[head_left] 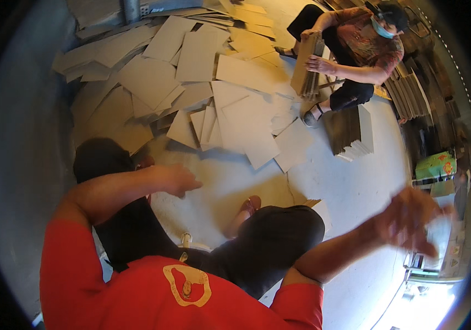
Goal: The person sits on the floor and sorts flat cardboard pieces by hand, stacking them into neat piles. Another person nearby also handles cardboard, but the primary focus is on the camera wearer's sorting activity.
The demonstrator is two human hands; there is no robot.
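My left hand [176, 180] hangs over my lap, in front of the loose cardboard sheets [246, 129]. Its fingers are loosely bent and a little apart, with nothing visible in them. Out to the right, my raised right hand [409, 220] is smeared by motion. Its fingers are spread, and I see nothing gripped. Below and between my hands are my bent knees in dark trousers. A small stack of cardboard [319, 212] shows partly behind my right knee, which hides the rest of it.
Flat cardboard pieces lie heaped across the floor ahead and to the left. At the upper right, a seated co-worker [365, 47] holds a bundle of cardboard [306, 69] upright in both hands. An upright cardboard stack [351, 132] stands nearby. A green package [436, 165] sits at the right.
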